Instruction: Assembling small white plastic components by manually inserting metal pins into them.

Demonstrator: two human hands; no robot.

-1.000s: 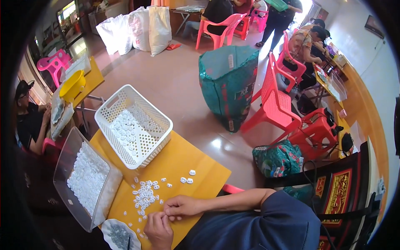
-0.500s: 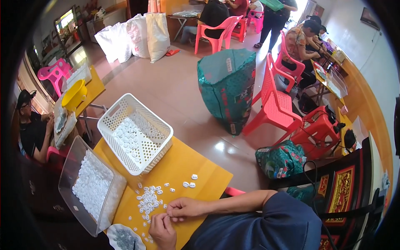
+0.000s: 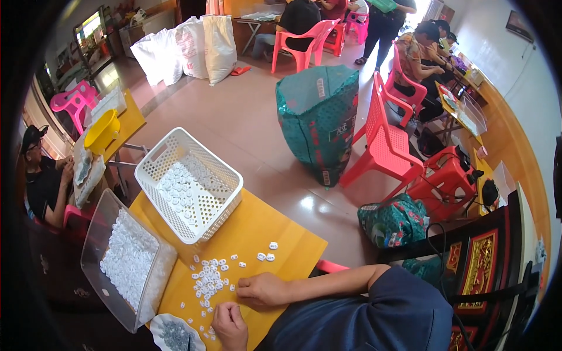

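My left hand (image 3: 230,327) is curled closed at the table's near edge, thumb against the fingers; whatever it may hold is too small to make out. A little beyond it and to the right, my right hand (image 3: 261,289) rests low over the yellow table (image 3: 287,225), fingers bent inward and their tips partly hidden. Its fingertips are beside a loose spread of small white plastic pieces (image 3: 208,278) with dark marks. Three similar pieces (image 3: 270,257) lie apart, beyond my right wrist. Near my left hand stands a scalloped white dish (image 3: 156,332) of small clear-grey bits with a thin dark tool in it.
A clear bin (image 3: 153,299) heaped with white pieces stands on the left. Behind the spread is a white perforated basket (image 3: 225,217) holding more pieces. Green sacks (image 3: 316,128) and red plastic chairs (image 3: 386,146) stand on the floor beyond. Other people sit at tables left and right.
My hands, which met at the fingertips, have come apart. The right hand has turned palm-down beside the white pieces; the left has barely moved. The view has shifted slightly.
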